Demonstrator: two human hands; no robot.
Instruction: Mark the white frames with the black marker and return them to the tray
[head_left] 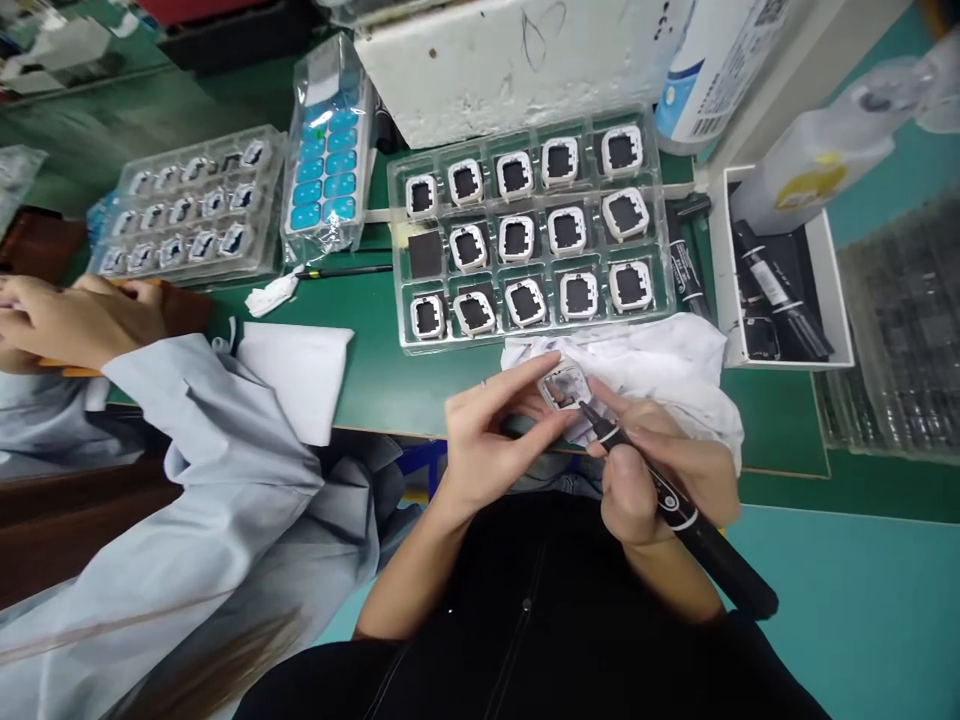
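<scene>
My left hand (pixel 495 430) is closed on a silver, square watch case frame (pixel 564 386), pinched between thumb and fingers above the table's front edge. My right hand (pixel 667 470) grips a black marker pen (pixel 686 515), and its dark tip meets or nearly meets the lower right rim of the frame. Fingers of the right hand also reach the frame's right side. Behind both hands lies a crumpled white cloth (pixel 637 365). A clear plastic tray (pixel 536 335) beyond it holds rows of similar frames, with one pocket at the left showing only a dark pad (pixel 425 256).
A white box (pixel 844 300) with markers and a bottle (pixel 821 165) stands right. Left are a folded white cloth (pixel 296 375), a thin brush (pixel 345 270), a bagged blue-part tray (pixel 326 170) and another frame tray (pixel 195 215). A co-worker's hand (pixel 90 315) works far left.
</scene>
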